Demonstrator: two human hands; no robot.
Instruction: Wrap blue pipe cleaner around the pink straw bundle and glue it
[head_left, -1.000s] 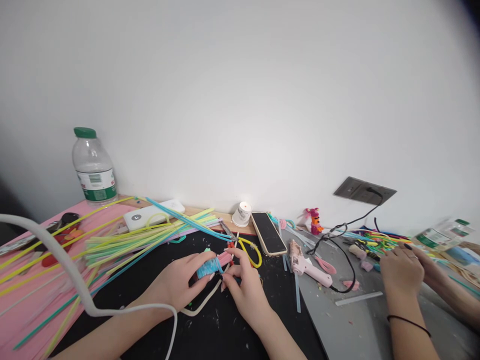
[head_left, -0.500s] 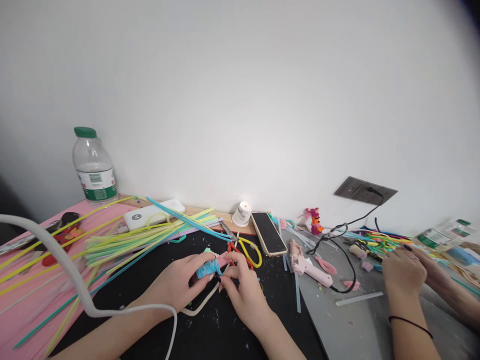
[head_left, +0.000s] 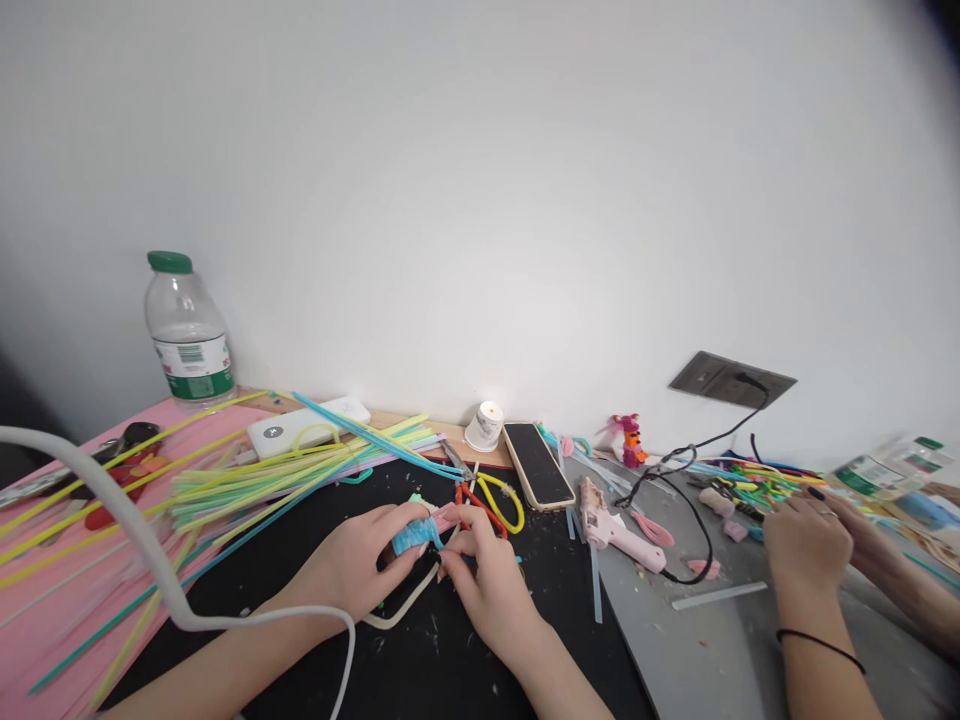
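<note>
Two hands meet over the black mat at the near middle of the bench: the left hand has its fingers clamped around a small blue ribbed bundle that looks wound from fuzzy craft wire, with a pink stick poking out of its right end, and the right hand has its fingers pinched together at that same end, though what they pinch is too small to tell. The bundle sits just above the mat, near a pair of scissors with red and yellow handles and in front of a loose heap of coloured straws. To do this step well, I judge the left hand should grip firmly without crushing the coils while the right works in short, tight motions close to the bundle, so the turns stay snug and even. A white cable loops across the left forearm and could snag. A pink glue gun and a phone lie to the right, a water bottle stands far left, and another person's hand works apart at the right on a grey sheet.
</note>
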